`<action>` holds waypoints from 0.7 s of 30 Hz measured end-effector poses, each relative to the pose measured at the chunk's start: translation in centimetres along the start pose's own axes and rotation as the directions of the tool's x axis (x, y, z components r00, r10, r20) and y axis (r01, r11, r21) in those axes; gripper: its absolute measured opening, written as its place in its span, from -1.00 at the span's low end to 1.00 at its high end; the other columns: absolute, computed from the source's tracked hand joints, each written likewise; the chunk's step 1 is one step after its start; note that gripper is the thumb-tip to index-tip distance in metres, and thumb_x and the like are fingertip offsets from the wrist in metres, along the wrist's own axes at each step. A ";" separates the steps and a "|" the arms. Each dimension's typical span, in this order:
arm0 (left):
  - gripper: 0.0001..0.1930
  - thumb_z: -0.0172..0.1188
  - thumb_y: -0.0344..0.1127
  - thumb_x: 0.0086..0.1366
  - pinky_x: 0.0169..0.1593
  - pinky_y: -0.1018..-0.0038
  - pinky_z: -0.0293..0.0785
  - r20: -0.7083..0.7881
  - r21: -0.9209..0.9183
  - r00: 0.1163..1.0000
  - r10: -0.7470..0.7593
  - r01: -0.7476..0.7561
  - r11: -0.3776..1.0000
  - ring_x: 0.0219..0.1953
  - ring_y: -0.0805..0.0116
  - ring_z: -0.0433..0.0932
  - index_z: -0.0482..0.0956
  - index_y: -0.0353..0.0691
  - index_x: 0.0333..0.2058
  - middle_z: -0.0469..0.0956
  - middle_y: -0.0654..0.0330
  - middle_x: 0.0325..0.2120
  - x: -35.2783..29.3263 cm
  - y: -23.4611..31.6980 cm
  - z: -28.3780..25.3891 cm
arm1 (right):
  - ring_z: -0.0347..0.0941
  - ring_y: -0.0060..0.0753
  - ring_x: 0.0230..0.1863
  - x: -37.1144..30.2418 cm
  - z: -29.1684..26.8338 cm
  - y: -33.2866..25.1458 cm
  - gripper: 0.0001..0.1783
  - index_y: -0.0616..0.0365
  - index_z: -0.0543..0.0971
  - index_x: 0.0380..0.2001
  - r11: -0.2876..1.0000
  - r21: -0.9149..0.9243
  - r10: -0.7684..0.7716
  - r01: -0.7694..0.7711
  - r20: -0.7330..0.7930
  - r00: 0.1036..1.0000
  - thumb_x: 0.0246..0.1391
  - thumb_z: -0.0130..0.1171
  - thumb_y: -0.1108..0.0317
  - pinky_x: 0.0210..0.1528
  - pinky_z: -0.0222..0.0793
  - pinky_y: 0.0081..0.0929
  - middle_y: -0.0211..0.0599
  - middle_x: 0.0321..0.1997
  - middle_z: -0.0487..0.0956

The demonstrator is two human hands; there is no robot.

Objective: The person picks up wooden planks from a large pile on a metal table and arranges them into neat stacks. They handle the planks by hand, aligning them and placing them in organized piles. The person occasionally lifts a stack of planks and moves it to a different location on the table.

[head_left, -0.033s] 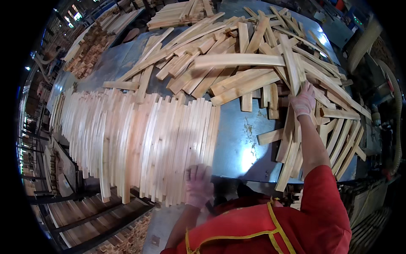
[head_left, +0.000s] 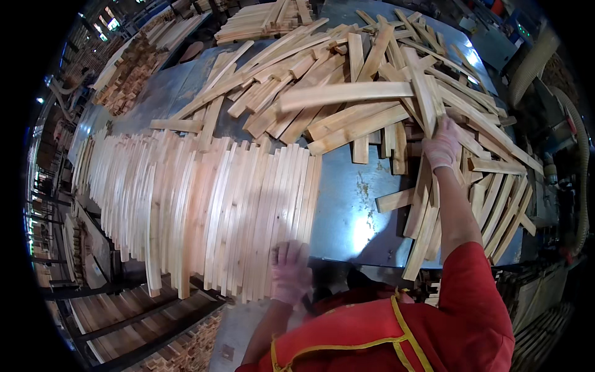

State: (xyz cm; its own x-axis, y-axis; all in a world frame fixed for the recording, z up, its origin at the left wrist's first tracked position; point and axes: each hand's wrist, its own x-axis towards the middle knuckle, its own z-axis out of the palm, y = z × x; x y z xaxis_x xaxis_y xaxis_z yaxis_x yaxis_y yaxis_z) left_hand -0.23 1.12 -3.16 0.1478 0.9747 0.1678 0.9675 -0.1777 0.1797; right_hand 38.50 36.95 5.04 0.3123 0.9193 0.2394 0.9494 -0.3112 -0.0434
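Right hand (head_left: 441, 146), grip closed on a slat (head_left: 423, 84) in the loose pile; left hand (head_left: 290, 270) flat on the aligned row (head_left: 204, 204).

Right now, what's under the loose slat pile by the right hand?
The loose slat pile lies on a blue-grey metal table, bare between it and the neat row of slats. The right hand reaches into the pile. The table beneath the heap is covered.

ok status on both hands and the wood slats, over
Left hand flat on near end of the lined-up slat row. Right hand reaching into the loose slat pile, fingers on a slat. Bare metal table between them.
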 end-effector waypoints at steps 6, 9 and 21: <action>-0.31 0.30 -0.06 -0.01 0.34 -0.11 0.24 0.006 -0.063 1.000 -0.018 0.018 0.998 0.21 -0.10 0.38 0.53 -0.12 0.16 0.41 0.05 0.16 0.6 0.0 -0.6 | 0.48 0.15 0.28 -5.9 -1.7 -1.3 -0.23 0.11 0.43 0.39 0.832 0.544 -0.211 0.111 0.125 0.970 0.01 0.21 0.52 0.32 0.40 -0.08 0.15 0.20 0.58; -0.31 0.30 -0.14 -0.05 0.33 -0.05 0.23 0.006 -0.095 1.000 -0.019 0.019 0.995 0.19 -0.05 0.36 0.52 -0.16 0.15 0.41 0.07 0.13 0.5 0.0 -1.6 | 0.61 -0.01 0.08 -17.1 -1.3 -1.1 -0.28 0.12 0.41 0.42 0.611 0.790 -0.272 -0.048 0.267 0.924 0.14 0.17 0.46 0.16 0.50 -0.20 0.08 0.09 0.65; -0.16 0.28 0.24 0.25 0.51 -0.04 -0.01 0.288 -0.142 0.957 -0.023 0.066 0.988 0.42 -0.05 0.21 0.39 -0.25 0.33 0.33 -0.01 0.32 0.8 0.3 -3.8 | 0.57 0.28 0.15 -29.9 0.7 -12.6 -0.13 0.38 0.48 0.25 0.754 0.638 -0.650 0.157 0.689 0.322 0.18 0.25 -0.21 0.24 0.45 -0.15 0.31 0.08 0.64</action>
State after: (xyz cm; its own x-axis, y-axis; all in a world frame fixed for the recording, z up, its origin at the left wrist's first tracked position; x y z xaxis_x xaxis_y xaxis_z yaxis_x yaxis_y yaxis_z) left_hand -0.64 1.35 0.68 0.1787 0.9762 -0.1229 0.9362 -0.1303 0.3263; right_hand 17.27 13.58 -2.27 -0.4926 0.6638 -0.5628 0.7870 0.0638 -0.6136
